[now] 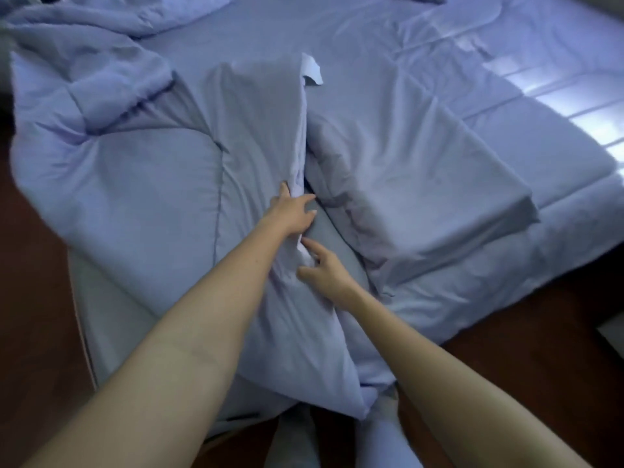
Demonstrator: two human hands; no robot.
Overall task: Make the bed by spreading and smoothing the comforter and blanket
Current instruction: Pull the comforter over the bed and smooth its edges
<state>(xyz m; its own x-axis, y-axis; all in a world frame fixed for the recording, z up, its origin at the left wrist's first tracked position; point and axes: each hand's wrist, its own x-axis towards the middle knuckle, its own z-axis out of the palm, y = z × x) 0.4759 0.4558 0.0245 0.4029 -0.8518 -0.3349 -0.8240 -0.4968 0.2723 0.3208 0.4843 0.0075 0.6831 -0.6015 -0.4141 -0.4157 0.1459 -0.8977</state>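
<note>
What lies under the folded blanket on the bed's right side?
The folded blanket rests on the quilted comforter, which shows around its far and right edges. Whatever lies directly beneath the fold is covered.

A pale lavender-blue quilted comforter (135, 184) lies rumpled over the near left of the bed, its edge bunched into a raised ridge running down the middle. Just right of that ridge, a thinner folded blanket of the same lavender-blue cloth (422, 184) lies flat and creased.
</note>
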